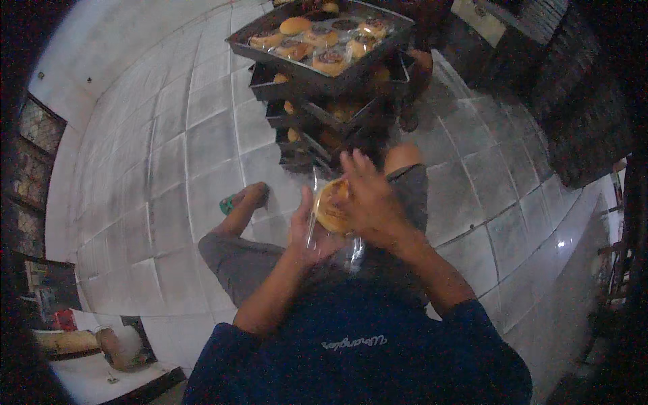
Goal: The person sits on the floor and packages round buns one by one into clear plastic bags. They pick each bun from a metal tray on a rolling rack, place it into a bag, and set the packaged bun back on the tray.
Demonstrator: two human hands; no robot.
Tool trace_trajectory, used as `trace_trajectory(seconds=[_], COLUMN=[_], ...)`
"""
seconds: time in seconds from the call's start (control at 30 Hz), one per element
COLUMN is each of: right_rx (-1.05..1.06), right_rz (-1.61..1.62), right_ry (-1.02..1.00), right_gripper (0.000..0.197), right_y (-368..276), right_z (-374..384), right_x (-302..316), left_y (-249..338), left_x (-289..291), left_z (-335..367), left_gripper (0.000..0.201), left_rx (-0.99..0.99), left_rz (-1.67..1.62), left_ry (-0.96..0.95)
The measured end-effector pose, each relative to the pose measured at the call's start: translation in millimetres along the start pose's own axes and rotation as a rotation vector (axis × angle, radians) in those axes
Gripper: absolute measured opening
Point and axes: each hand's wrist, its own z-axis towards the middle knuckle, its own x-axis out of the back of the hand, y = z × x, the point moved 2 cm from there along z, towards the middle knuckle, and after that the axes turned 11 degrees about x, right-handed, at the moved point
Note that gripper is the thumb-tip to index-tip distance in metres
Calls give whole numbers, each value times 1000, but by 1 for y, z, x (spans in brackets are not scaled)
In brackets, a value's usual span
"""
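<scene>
A round golden bun (331, 210) in a clear plastic wrapper (314, 233) is held in front of my body. My left hand (307, 233) cups it from the left and below, thumb up along its side. Across its right edge lies my right hand (374, 208), with its fingers stretched forward and slightly blurred. The right palm and thumb hide part of the bun, so contact there is hard to judge. Loose clear film sticks out above and below the bun.
Just ahead, a stack of dark metal trays (324, 71) holds several buns, some wrapped. A bare foot in a green-strapped sandal (233, 202) rests on the tiled floor (169, 175) at left. Dark stacked crates (574, 101) stand far right; a white surface (101, 371) lies lower left.
</scene>
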Motion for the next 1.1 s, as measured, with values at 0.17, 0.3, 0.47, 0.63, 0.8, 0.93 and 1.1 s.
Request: trace_trajectory(seconds=[0.17, 0.3, 0.47, 0.63, 0.8, 0.93, 1.1], right_rx=[-225, 180, 200, 121, 170, -155, -731], right_rz=[636, 331, 257, 811, 149, 424, 663], right_ry=[-77, -100, -141, -436, -17, -68, -24], right_gripper=[34, 23, 21, 28, 48, 53, 44], right_y=[-31, -68, -65, -41, -12, 34, 86], right_z=[-39, -28, -25, -24, -20, -81, -137], right_x=[46, 13, 4, 53, 133, 97, 40], left_y=[-3, 0, 9, -1, -38, -57, -30], left_x=[1, -19, 1, 13, -62, -58, 49], left_z=[-1, 5, 21, 35, 21, 13, 47], left_gripper=[105, 96, 78, 76, 82, 85, 61], left_rx=[-207, -166, -230, -200, 93, 66, 38], left_rz=[-79, -80, 7, -324, -372, -9, 717], left_ry=[-147, -72, 132, 245, -42, 210, 656])
